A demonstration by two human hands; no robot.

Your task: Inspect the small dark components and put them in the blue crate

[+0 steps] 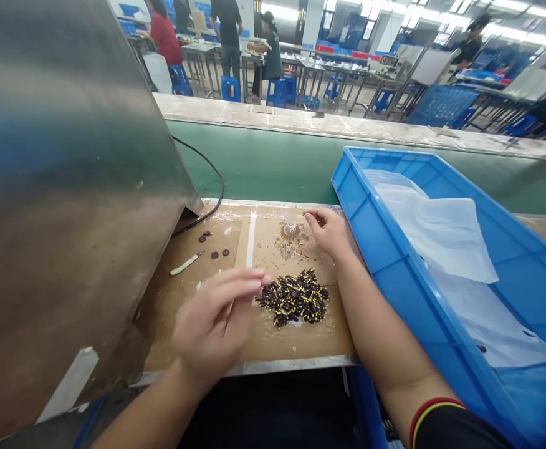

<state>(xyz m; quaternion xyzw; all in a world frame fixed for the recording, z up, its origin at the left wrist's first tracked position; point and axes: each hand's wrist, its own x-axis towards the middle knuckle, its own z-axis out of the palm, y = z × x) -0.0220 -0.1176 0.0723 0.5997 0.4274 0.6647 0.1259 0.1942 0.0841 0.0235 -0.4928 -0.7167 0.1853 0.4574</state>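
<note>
Our left hand [214, 321], blurred, hovers over the desk [320, 347], its fingers [245, 285] side by side; we cannot tell whether they grip anything. Beside them lies a heap of dark, yellow-tipped pieces [296, 299]. Farther out, our right hand [330, 234] brings its fingertips together, any item too small to tell, near the blue crate [394, 240] of white sheets [445, 234]. Beyond the green surface [273, 162], people [273, 53] sit and stand.

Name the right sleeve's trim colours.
The black fabric sleeve has red and yellow trim, best in the head view.
</note>
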